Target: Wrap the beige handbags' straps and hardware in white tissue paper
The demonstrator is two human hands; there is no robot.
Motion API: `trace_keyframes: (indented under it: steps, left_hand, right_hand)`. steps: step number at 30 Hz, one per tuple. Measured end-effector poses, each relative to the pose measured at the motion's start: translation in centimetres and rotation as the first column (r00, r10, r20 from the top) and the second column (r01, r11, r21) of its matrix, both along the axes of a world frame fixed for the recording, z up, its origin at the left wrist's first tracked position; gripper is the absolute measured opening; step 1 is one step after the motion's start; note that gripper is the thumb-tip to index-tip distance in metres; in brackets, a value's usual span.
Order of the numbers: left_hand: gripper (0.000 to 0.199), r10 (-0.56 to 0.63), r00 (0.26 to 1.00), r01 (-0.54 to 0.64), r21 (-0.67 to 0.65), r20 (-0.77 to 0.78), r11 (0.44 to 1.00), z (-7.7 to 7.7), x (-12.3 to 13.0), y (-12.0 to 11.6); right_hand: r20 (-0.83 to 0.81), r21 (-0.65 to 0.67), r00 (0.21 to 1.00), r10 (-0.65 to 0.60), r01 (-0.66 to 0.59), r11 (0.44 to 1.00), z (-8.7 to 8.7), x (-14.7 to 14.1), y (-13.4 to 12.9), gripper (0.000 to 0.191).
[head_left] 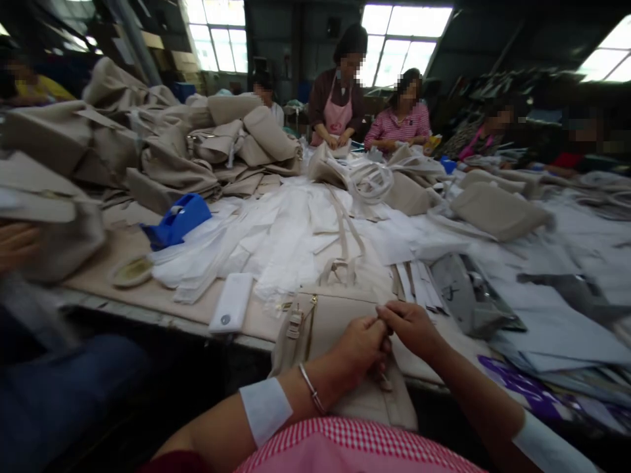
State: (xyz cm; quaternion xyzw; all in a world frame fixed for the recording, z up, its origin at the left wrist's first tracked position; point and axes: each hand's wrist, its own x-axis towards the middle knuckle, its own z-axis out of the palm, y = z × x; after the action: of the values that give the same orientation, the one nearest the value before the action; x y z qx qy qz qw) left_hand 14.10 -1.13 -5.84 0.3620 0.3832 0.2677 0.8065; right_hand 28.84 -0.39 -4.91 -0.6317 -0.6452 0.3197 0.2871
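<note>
A beige bag [330, 322] with a gold zipper and a buckled strap lies at the table's front edge, partly over my lap. Both my hands are on its right part, their fingertips meeting. My left hand [362, 345] has its fingers curled and closed near the bag's top edge. Touching it from the right, my right hand [407, 325] is pinched at thumb and forefinger. What the fingers hold is too small to make out. Below my left hand hangs a small zipper pull or tag [384, 382].
A white phone [231, 302], a blue tape dispenser [178, 220] and a tape roll [131, 270] lie left. White sheets [280, 230] cover mid-table, with bags [197, 151] piled behind. A grey dispenser [468, 295] stands right. A co-worker's hand [17, 246] is far left; several people work beyond.
</note>
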Motion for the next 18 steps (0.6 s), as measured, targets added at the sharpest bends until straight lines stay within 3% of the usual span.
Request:
trace_keyframes:
  steps: [5,7,10,14,18]
  left_hand:
    - [0.039,-0.004,0.998,0.010,0.097,-0.063,0.995,-0.1,0.0,0.0]
    - [0.037,0.009,0.999,-0.005,0.089,-0.047,0.996,0.0,0.0,0.2]
    - [0.034,0.064,0.998,-0.064,0.044,-0.002,0.997,0.1,0.1,0.4]
    - [0.034,0.085,0.996,-0.085,0.000,0.039,0.996,0.1,0.2,0.2]
    - [0.035,0.083,0.996,-0.083,-0.002,0.040,0.997,0.1,0.3,0.0]
  right_hand:
    - [-0.205,0.001,0.973,-0.103,0.106,0.994,-0.3,-0.3,-0.5,0.043]
    - [-0.202,0.055,0.966,-0.159,0.174,0.983,-0.7,0.3,-1.0,0.037]
    - [-0.090,0.126,0.959,-0.270,0.280,0.952,-1.4,2.5,-1.8,0.030]
    - [0.001,0.155,0.916,-0.401,0.396,0.905,-1.6,6.5,-2.2,0.035]
    - [-0.136,0.094,0.864,-0.484,0.498,0.862,-2.0,8.8,-1.0,0.039]
